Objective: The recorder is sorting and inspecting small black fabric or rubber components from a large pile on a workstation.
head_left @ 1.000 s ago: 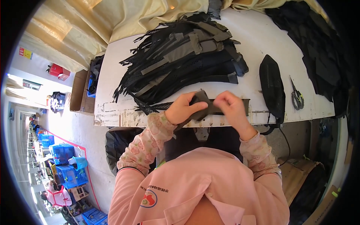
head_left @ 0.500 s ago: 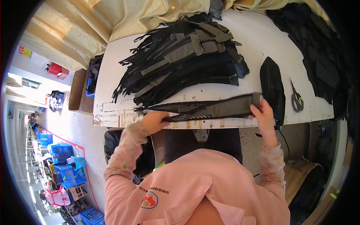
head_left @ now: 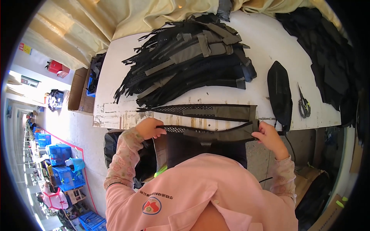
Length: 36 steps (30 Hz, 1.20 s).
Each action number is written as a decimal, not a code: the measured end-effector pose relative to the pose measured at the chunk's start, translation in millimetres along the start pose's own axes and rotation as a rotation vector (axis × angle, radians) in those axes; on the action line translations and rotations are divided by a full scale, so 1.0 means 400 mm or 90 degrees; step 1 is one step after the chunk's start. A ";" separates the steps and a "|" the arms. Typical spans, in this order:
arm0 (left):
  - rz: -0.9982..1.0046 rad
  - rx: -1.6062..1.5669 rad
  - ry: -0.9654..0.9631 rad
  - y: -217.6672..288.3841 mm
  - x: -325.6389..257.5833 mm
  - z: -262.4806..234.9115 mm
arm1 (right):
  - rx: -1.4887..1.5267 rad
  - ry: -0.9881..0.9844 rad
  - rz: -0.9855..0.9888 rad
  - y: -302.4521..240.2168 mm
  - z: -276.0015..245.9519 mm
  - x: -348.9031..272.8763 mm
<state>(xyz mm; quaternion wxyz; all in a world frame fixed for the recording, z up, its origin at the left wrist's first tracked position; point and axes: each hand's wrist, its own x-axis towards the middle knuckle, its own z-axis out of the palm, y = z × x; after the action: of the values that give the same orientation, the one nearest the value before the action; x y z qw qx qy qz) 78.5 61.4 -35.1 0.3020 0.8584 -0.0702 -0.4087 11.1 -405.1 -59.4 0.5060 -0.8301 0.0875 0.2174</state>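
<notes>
A dark grey and black fabric strip with a mesh section (head_left: 217, 136) is stretched between my hands in front of the table's near edge. My left hand (head_left: 148, 128) grips its narrow mesh end. At the wider end, my right hand (head_left: 269, 137) pinches the fabric between thumb and fingers. Just beyond it, a similar strip (head_left: 231, 112) lies flat along the table (head_left: 111, 77). Farther back spreads a big heap of such black and grey strips (head_left: 189, 57), with their ragged narrow ends toward the left.
Right of the heap lies a long black piece with a pointed far end (head_left: 279, 92). Scissors (head_left: 304, 106) rest beside it. Dark fabric (head_left: 327, 65) covers the table's right side. Cream curtains (head_left: 77, 27) hang behind, and blue crates (head_left: 67, 175) stand on the floor at left.
One strip has come apart from the other and moved toward me with both hands. The other strip stays on the table, no longer held.
</notes>
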 end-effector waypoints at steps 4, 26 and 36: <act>-0.025 -0.011 -0.087 -0.043 0.001 0.007 | 0.025 -0.044 -0.004 0.034 -0.006 0.017; 0.181 0.270 0.053 -0.027 0.040 0.207 | -0.427 -0.086 -0.215 -0.028 0.078 0.082; 0.472 0.103 0.357 0.219 0.199 0.112 | -0.272 0.460 -0.516 -0.096 0.038 0.417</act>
<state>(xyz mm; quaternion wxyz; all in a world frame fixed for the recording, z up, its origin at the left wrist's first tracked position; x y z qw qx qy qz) 108.3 -59.4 -58.9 0.3670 0.8736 -0.3189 -0.0188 169.5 -361.2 -109.3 0.3083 -0.9025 -0.1157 -0.2776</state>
